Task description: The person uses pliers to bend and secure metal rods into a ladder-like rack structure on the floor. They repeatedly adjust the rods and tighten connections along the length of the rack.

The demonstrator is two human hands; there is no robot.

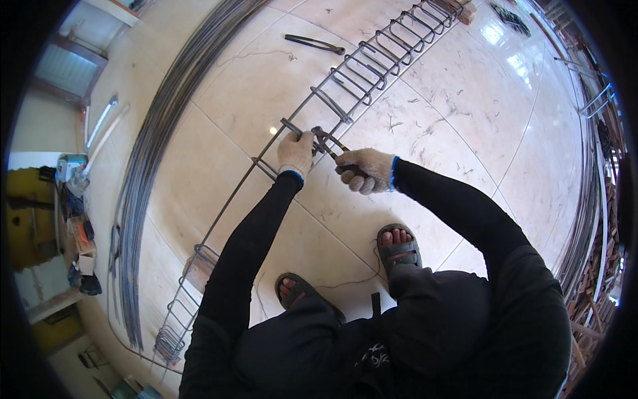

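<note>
A long rebar cage [362, 70], made of long steel bars with bent stirrups around them, runs slantwise from the far right to the near left. My left hand [294, 151], in a cream knit glove, is closed around the cage beside a stirrup; its fingertips are partly hidden. In my right hand [367, 169], gloved alike, the fingers wrap round the dark handles of a pair of pincers [327, 141]. The pincer jaws are at the cage, just right of my left hand. Whether they bite on a wire is too small to tell.
Another pair of pincers [314, 44] lies on the floor beyond the cage. A bundle of long steel rods [159, 113] curves along the left. Near the cage's lower end is a wooden block [198, 272]. Wood scraps [598, 266] lie at the far right; short wire bits litter the tiles.
</note>
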